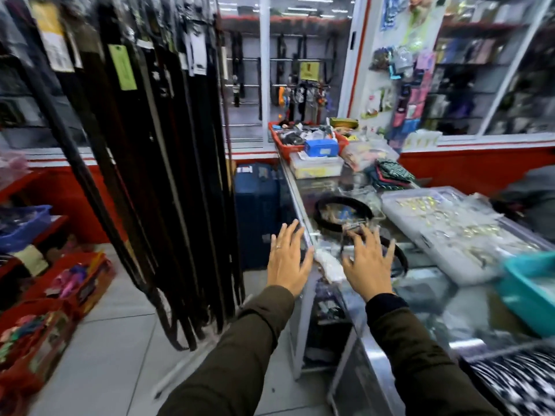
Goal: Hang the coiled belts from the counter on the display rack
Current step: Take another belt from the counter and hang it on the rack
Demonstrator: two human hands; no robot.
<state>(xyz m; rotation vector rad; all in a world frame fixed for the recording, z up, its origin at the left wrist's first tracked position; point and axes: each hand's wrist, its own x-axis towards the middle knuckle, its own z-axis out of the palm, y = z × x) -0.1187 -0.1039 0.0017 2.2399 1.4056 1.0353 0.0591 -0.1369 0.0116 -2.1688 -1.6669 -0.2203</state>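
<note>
Both hands are reaching out over the counter, fingers spread wide, gripping nothing. Left hand is hanging past the counter's metal edge, ring on one finger. Right hand is hovering over the near belt, covering most of it; I can't tell if the fingertips are touching it. My read: I'm opening wide because a loose coil wants catching from all sides so it doesn't spring apart.

Near belt is showing as a dark curved band, smooth, leather-like, lying flat on the glass top. Glass is throwing glare, so edges are getting lost.

Far belt is sitting just beyond, also flat: a black ring-shaped coil with a metal buckle at its near side, stock showing through the glass under it.

Tray of small shiny pieces is lying right of both belts, clear plastic, boxy.

Rack is standing left of the counter, packed with long dark straps hanging straight, paper tags up top. Tight spacing, so finding a free hook is looking fiddly. Frame is blurry.
</note>
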